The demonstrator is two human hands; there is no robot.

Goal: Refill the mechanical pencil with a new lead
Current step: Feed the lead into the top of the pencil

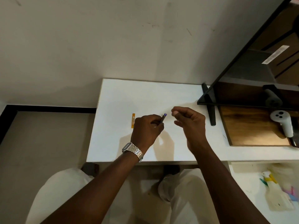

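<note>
Left hand (146, 126) closed round mechanical pencil (163, 118), raised over desk (123, 97) | right hand (188, 122) pinched, contents too small to tell | lead likely brittle: pinch it lightly near its end | pencil light, rigid: hold mid-barrel.

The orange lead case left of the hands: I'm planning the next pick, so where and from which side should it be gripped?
The orange lead case lies flat on the white table, a slim strip running away from the person. Probably best to come from above and pinch its two long edges near the middle with the fingers. The left hand nearest it holds the pencil; the right hand seems freer.
</note>
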